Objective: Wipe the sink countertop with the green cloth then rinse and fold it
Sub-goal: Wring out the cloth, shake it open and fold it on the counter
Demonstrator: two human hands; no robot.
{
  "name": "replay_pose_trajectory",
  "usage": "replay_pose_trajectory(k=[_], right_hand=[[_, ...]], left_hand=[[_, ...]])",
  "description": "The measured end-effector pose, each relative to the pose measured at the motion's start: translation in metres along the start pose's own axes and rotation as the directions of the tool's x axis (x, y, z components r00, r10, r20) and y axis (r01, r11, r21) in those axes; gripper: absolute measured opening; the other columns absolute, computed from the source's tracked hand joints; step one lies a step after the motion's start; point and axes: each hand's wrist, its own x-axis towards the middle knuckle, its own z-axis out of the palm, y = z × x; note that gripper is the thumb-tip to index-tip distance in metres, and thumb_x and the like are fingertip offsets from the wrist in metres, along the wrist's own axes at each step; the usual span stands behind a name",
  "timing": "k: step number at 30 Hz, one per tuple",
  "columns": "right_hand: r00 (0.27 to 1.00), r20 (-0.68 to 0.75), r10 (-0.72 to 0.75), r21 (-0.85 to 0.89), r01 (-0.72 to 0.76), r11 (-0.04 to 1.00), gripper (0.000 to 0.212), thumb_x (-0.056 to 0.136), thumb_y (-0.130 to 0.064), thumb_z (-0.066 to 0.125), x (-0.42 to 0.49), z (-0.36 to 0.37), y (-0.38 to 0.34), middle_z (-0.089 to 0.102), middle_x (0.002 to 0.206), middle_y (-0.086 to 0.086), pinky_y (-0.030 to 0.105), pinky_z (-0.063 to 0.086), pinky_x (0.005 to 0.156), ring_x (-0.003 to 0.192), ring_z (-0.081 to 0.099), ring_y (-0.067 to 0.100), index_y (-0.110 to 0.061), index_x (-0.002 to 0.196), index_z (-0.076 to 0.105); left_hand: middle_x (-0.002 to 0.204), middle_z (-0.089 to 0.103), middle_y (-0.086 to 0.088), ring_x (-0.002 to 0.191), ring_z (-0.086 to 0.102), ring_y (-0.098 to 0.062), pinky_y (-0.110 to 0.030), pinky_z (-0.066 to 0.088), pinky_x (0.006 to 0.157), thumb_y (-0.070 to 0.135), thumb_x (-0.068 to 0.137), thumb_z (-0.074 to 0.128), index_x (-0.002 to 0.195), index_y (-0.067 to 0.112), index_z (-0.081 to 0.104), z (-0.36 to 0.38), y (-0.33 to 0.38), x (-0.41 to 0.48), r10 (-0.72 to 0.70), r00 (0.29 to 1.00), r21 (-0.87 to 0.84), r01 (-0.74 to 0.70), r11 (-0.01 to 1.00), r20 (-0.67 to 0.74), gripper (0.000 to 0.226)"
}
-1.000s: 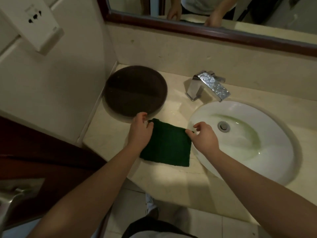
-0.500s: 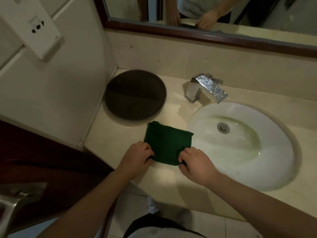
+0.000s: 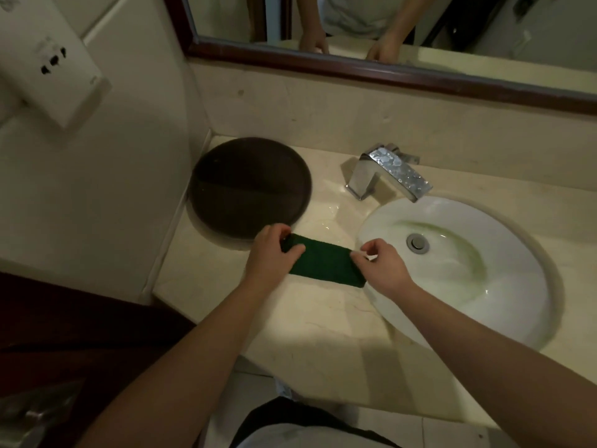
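Note:
The green cloth (image 3: pixel 326 265) lies on the beige countertop (image 3: pixel 310 321) as a narrow folded strip, between the dark round tray and the white basin. My left hand (image 3: pixel 273 253) pinches the strip's far left corner. At the strip's far right corner my right hand (image 3: pixel 381 266) pinches the cloth, just at the basin's rim. Both ends of the strip are partly covered by my fingers.
A dark brown round tray (image 3: pixel 248 189) sits at the back left against the wall. The chrome faucet (image 3: pixel 387 171) stands behind the oval sink (image 3: pixel 458 270), whose drain is in view. A mirror frame (image 3: pixel 387 72) runs above, and a white wall dispenser (image 3: pixel 48 63) hangs at the left.
Both hands gripped the cloth's near edge and carried it away from me over the far edge. The cloth went from a square to a narrow strip.

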Motion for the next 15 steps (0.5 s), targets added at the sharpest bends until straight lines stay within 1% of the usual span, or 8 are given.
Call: replay_pose_trajectory(k=[1,3,5,7,9,12,14,15], right_hand=[[0.999,0.035,0.042,-0.03,-0.041,0.999,0.039,0.086,-0.044,0.065,0.0,0.001,0.001,0.058,0.105,0.001,0.027,0.041,0.072,0.091,0.059,0.02,-0.016,0.111,0.054],[0.989,0.104,0.107,-0.067,-0.101,0.993,0.047,0.085,-0.043,0.068,-0.001,0.002,-0.001,0.059,0.105,0.002,0.027,0.042,0.073,0.09,0.059,0.019,-0.014,0.118,0.052],[0.98,0.129,0.152,-0.08,-0.142,0.987,0.043,0.086,-0.039,0.069,-0.001,0.004,-0.002,0.062,0.099,0.004,0.026,0.043,0.071,0.086,0.059,0.018,-0.011,0.115,0.056],[0.973,0.138,0.184,-0.053,-0.179,0.982,0.036,0.085,-0.035,0.071,0.0,0.005,-0.005,0.065,0.091,0.005,0.024,0.043,0.062,0.078,0.059,0.016,-0.007,0.107,0.062],[0.962,0.176,0.207,-0.019,-0.207,0.978,0.03,0.084,-0.029,0.072,0.0,0.003,-0.011,0.065,0.087,0.007,0.024,0.044,0.059,0.076,0.059,0.016,-0.006,0.101,0.064],[0.966,0.217,0.141,-0.038,-0.136,0.99,0.02,0.081,-0.019,0.071,-0.003,-0.007,-0.023,0.062,0.081,0.007,0.028,0.044,0.065,0.077,0.058,0.02,-0.005,0.092,0.061],[0.966,0.249,0.071,-0.055,-0.06,0.997,0.017,0.081,-0.015,0.07,-0.002,-0.019,-0.037,0.06,0.08,0.006,0.03,0.044,0.067,0.076,0.056,0.019,-0.01,0.086,0.055],[0.963,0.267,0.03,-0.054,-0.016,0.998,0.018,0.08,-0.013,0.07,-0.002,-0.025,-0.046,0.06,0.08,0.006,0.031,0.045,0.068,0.075,0.055,0.018,-0.012,0.086,0.053]], left_hand=[[0.121,0.05,0.0,0.11,0.051,-0.016,-0.032,0.048,0.095,0.031,0.086,0.069,0.126,0.019,0.053,0.0,-0.004,0.0,0.041,0.998,0.117,-0.045,0.992,0.037,0.045],[0.128,0.048,-0.003,0.115,0.048,-0.019,-0.033,0.045,0.097,0.028,0.086,0.069,0.134,0.017,0.049,0.001,-0.007,-0.002,0.114,0.992,0.258,-0.126,0.958,0.061,0.053],[0.134,0.046,-0.006,0.119,0.048,-0.022,-0.035,0.046,0.097,0.025,0.086,0.069,0.141,0.015,0.042,0.004,-0.006,-0.006,0.139,0.989,0.312,-0.147,0.939,0.047,0.062],[0.135,0.044,-0.008,0.121,0.047,-0.025,-0.037,0.046,0.097,0.02,0.085,0.069,0.143,0.016,0.038,0.007,-0.004,-0.006,0.088,0.994,0.354,-0.104,0.929,0.061,0.066],[0.132,0.046,-0.009,0.12,0.044,-0.027,-0.038,0.044,0.097,0.018,0.083,0.068,0.134,0.014,0.044,0.005,-0.001,-0.004,0.013,0.993,0.424,-0.062,0.904,0.118,0.056],[0.122,0.049,-0.01,0.118,0.042,-0.029,-0.035,0.041,0.096,0.017,0.078,0.064,0.119,0.014,0.053,0.0,-0.002,-0.001,-0.093,0.967,0.486,-0.034,0.873,0.235,0.042],[0.111,0.048,-0.007,0.114,0.044,-0.027,-0.034,0.042,0.093,0.017,0.076,0.064,0.11,0.015,0.056,-0.006,-0.006,-0.003,-0.092,0.955,0.438,-0.043,0.898,0.281,0.035],[0.104,0.048,-0.004,0.11,0.048,-0.026,-0.032,0.044,0.088,0.016,0.076,0.065,0.106,0.015,0.058,-0.009,-0.008,-0.005,-0.068,0.957,0.37,-0.043,0.928,0.282,0.031]])
